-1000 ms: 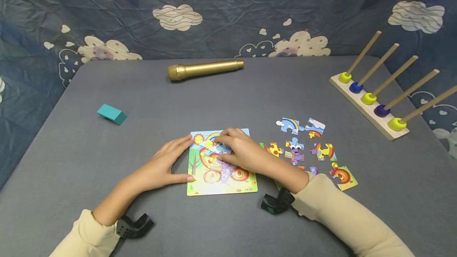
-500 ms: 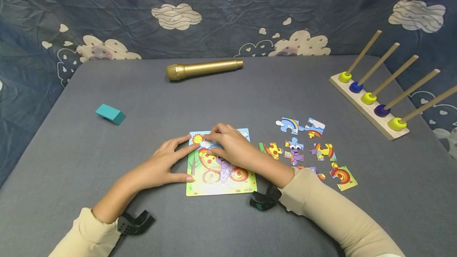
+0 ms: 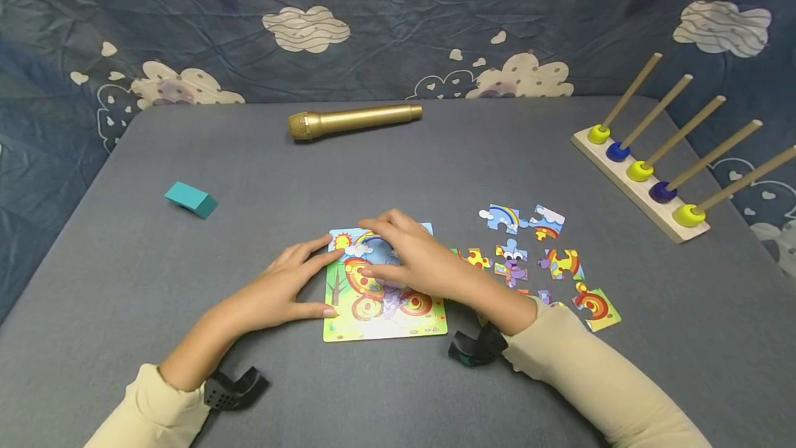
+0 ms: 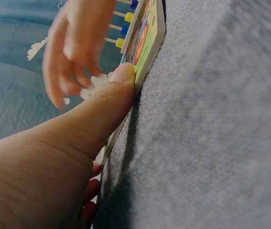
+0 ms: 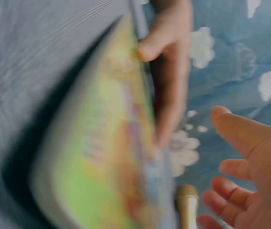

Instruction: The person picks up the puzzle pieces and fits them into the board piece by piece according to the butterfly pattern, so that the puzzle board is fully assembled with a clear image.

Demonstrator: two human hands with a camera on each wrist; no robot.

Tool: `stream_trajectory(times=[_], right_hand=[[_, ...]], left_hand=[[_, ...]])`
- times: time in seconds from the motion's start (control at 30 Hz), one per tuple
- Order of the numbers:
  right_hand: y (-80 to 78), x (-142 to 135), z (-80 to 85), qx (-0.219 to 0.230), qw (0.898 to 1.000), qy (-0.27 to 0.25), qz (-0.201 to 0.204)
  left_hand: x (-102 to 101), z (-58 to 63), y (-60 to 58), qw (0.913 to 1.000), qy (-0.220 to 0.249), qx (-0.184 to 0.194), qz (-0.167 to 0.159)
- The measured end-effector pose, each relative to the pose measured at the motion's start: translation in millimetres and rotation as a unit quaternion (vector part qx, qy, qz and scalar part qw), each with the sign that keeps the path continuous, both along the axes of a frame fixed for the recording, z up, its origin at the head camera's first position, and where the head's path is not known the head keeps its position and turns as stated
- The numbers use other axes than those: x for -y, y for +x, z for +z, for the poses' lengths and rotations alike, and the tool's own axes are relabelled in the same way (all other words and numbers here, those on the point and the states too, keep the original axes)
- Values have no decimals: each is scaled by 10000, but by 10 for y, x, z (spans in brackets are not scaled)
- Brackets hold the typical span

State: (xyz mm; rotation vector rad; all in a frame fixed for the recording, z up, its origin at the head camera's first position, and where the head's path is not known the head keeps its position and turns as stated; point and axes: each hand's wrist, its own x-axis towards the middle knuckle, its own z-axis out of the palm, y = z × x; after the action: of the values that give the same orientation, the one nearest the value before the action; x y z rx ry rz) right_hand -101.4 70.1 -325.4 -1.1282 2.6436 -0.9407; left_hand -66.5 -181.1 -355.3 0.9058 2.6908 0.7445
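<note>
A square puzzle board [image 3: 348, 329] with a butterfly, sun and rainbow picture lies on the grey table. My left hand [image 3: 273, 296] spans its left side, thumb on the lower left edge and fingertips at the upper left corner. The left wrist view shows this thumb [image 4: 124, 74] lying on the board's rim. Over the board's upper right part hovers my right hand [image 3: 429, 265], thumb and fingers spread. Nothing is between those fingers in the right wrist view, where the right hand [image 5: 259, 176] is apart from the blurred board [image 5: 92, 167].
Several loose puzzle pieces lie right of the board, among them a rainbow piece [image 3: 505, 218] and a butterfly-face piece [image 3: 512, 263]. My right forearm covers some. A gold microphone [image 3: 357, 121], a teal block [image 3: 191, 199] and a bead rack with wooden pegs [image 3: 643, 189] stand farther off.
My right fingers were down on the board's upper left area; now they are lifted and slightly farther right, uncovering the printed cloud and rainbow. My left hand has stayed at the board's edge.
</note>
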Motion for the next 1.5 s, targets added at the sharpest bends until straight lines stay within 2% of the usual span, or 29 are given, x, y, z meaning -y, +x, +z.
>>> stream_trajectory(times=[0.2, 0.37, 0.5, 0.73, 0.9, 1.13, 1.37, 1.5], right_hand=[[35, -425, 238, -564, 9929, -1017, -250], [-19, -874, 230, -1133, 9788, -1532, -753], [-90, -1188, 93, -1220, 9741, -1420, -1267], [-194, -1531, -203, -589, 9794, -762, -1776], [-233, -1600, -282, -435, 9801, -262, -1918], [-211, -1584, -256, -341, 9773, 379, -2057], [-183, -1520, -189, -507, 9752, 244, -2140], [-112, -1375, -81, -769, 9780, -50, -1940]], left_hand=[[-1, -6, 9, 10000, 24, -47, 53], [7, 3, 16, 9999, 80, -83, 68], [5, 8, 9, 9999, 93, -73, 76], [-23, -9, -2, 9999, 105, -3, 62], [-24, -11, -4, 9998, 158, 22, 118], [-7, -21, -7, 9997, 195, -3, 152], [-14, -39, 2, 9995, 260, 18, 181], [-13, -32, 3, 9994, 301, -10, 194]])
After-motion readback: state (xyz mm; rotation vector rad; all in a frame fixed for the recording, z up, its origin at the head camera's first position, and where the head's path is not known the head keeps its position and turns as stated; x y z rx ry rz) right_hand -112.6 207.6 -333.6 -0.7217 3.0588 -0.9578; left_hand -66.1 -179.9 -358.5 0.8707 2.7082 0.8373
